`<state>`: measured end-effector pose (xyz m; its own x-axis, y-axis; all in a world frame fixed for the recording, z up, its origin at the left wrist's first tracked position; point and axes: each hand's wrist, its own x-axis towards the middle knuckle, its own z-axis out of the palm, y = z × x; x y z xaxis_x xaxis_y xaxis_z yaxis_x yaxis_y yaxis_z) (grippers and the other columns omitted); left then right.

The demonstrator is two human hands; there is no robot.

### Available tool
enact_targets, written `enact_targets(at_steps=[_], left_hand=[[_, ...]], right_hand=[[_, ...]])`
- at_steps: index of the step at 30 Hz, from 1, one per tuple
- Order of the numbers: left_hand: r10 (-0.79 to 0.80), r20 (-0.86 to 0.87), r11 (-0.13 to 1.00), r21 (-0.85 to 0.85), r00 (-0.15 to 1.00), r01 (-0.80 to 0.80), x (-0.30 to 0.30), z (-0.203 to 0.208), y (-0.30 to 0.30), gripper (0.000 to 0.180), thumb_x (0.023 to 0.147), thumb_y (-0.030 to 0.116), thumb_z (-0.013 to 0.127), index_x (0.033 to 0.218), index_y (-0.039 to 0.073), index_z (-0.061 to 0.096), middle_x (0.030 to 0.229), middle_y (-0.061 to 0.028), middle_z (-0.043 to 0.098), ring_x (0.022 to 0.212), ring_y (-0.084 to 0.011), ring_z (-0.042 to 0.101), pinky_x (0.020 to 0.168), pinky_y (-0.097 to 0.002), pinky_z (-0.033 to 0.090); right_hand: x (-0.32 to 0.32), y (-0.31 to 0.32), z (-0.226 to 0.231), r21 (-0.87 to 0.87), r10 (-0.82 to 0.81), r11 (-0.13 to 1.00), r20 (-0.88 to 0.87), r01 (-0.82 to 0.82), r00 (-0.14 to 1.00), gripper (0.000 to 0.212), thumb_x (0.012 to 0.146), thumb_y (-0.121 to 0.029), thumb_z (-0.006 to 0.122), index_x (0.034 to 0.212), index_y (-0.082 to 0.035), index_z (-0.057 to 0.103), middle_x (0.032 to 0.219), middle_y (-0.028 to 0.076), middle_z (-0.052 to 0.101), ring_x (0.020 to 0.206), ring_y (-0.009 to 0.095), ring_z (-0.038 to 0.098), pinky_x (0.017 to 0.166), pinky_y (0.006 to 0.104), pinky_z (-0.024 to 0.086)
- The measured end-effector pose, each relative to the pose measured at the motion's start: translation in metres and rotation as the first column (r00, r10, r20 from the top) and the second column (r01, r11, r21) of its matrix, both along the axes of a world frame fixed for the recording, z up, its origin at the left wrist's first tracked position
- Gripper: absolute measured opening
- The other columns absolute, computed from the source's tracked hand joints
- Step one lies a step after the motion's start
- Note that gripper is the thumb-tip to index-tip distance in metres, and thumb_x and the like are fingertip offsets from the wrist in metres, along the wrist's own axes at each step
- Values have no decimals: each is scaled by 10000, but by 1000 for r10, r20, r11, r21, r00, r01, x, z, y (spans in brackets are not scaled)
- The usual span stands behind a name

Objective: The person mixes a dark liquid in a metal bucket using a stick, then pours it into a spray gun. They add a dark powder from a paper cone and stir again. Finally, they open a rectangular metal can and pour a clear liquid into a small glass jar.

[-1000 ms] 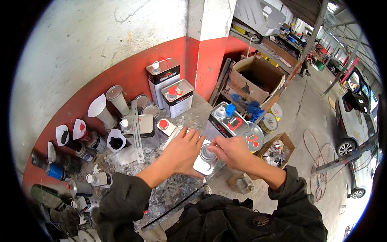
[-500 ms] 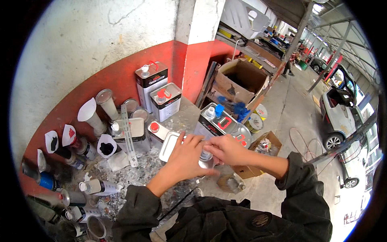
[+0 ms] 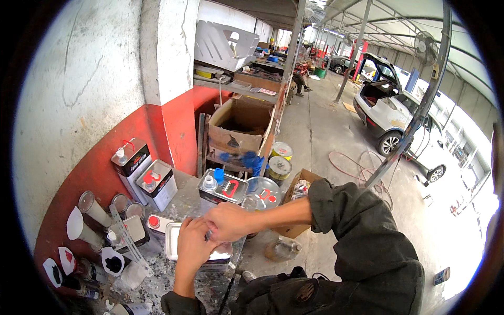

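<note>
Both hands meet over the top of a rectangular metal can [image 3: 171, 242] on the bench. My left hand [image 3: 192, 245] is closed, its bent fingers curling over the middle of the can's silver top. Pressed against them, my right hand [image 3: 229, 219] is a closed fist. A small greyish part shows between the fingers, mostly hidden, so I cannot tell its kind. Just beyond the right hand stands a can with a white spout [image 3: 209, 181], a loose blue cap [image 3: 218, 175] and a red handle [image 3: 230, 188]. Another can's red cap [image 3: 154, 221] is left of my hands.
Two tall cans [image 3: 157, 186] stand by the wall. At left are paint cups [image 3: 94, 209] and a perforated metal strip [image 3: 128, 237]. Beyond the bench are a cardboard box [image 3: 236, 139], round tins [image 3: 280, 167], a jug [image 3: 283, 248] on the floor and a white car [image 3: 386, 113].
The view has swung right and up, so the bench sits lower left. My hands remain over the can, closer together; the left thumb, stretched out before, is now hidden.
</note>
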<state>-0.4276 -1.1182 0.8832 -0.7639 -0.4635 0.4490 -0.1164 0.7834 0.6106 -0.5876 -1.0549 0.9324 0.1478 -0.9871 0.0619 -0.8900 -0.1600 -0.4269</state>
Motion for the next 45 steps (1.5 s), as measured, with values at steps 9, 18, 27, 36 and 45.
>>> enact_targets(at_steps=[9, 18, 27, 36, 45], left_hand=[[-4, 19, 1000, 8, 1000, 3, 4, -1, -1, 341, 651, 314, 786, 835, 45, 687, 955, -128, 699, 934, -324, 641, 1026, -469, 387], [-11, 139, 1000, 1, 990, 11, 0, 8, -2, 407, 681, 270, 777, 1014, 52, 695, 1102, -104, 696, 1094, -303, 612, 1021, -461, 380], [-21, 121, 999, -22, 992, 24, -3, 14, -1, 395, 732, 353, 790, 1027, 104, 710, 1123, -70, 699, 1114, -273, 613, 1041, -473, 377], [35, 186, 999, -5, 982, -35, 8, 17, 3, 365, 749, 384, 781, 1007, 137, 706, 1197, -45, 680, 1179, -255, 592, 1078, -458, 367], [342, 120, 931, -182, 932, -318, 1, 15, 30, 501, 679, 339, 841, 1086, 101, 671, 1198, -77, 653, 1184, -270, 578, 1065, -490, 375]], right_hand=[[6, 9, -11, -100, 43, 994, 74, -36, 996, 196, 689, -221, 686, 677, -76, 555, 605, 152, 589, 605, 384, 611, 568, 474, 475], [5, 14, -21, -392, 219, 902, 59, -179, 974, 119, 748, -145, 660, 743, -58, 579, 629, 139, 606, 617, 369, 620, 527, 424, 465], [-9, 10, -44, 126, -145, 989, 824, 73, 548, 334, 871, -230, 736, 670, -88, 510, 605, -24, 489, 574, 57, 454, 492, 247, 365], [-89, 23, -19, 105, -36, 974, 948, 201, -318, 345, 944, -140, 622, 696, -152, 382, 607, -51, 324, 518, 88, 345, 491, 256, 271], [-167, 102, -159, 52, -460, 856, 531, 514, 712, 143, 783, -65, 698, 772, -35, 559, 692, 39, 586, 621, 125, 534, 588, 291, 453]])
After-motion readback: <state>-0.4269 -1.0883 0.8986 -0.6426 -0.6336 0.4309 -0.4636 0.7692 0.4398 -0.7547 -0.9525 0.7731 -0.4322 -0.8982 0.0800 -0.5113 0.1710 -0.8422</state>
